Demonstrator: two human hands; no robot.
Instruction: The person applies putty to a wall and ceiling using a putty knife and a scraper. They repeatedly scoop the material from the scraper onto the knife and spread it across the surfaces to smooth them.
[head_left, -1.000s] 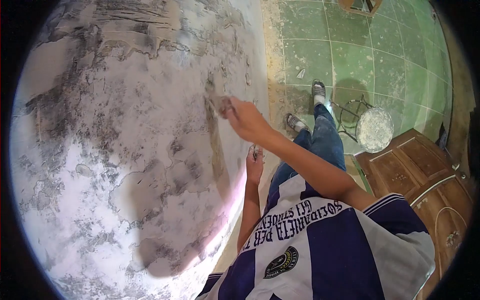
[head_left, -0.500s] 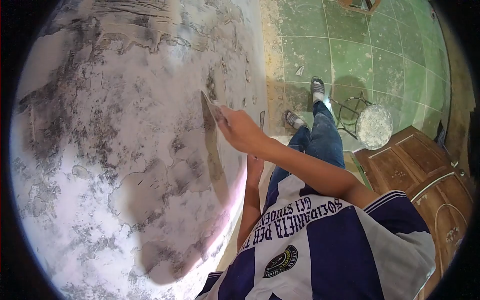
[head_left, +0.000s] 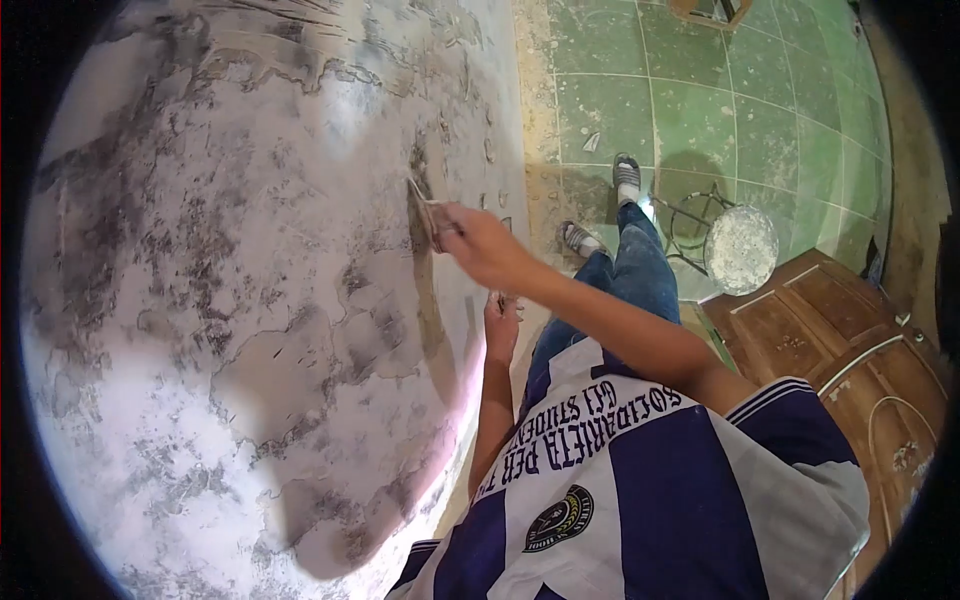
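Observation:
My right hand (head_left: pixel 482 243) is closed round a flat scraper (head_left: pixel 424 212), whose thin blade lies against the wall (head_left: pixel 250 200). Grey and white patches with rough, flaking edges cover this wall. Lower down, near the wall's edge, my left hand (head_left: pixel 502 308) is closed, with its fingers curled together beneath my right forearm. Something small and dark may be at its fingertips, but it is too small to name.
A round stool (head_left: pixel 741 250) with a white-spattered top stands on the green tiled floor (head_left: pixel 690 120). A brown panelled wooden door (head_left: pixel 840 310) lies at the right, with a pale cable across it. A small white scrap (head_left: pixel 591 142) is on the floor.
My right hand has shifted slightly with the scraper, which is now seen more edge-on. More of my left hand shows below my right forearm. The view has moved a little.

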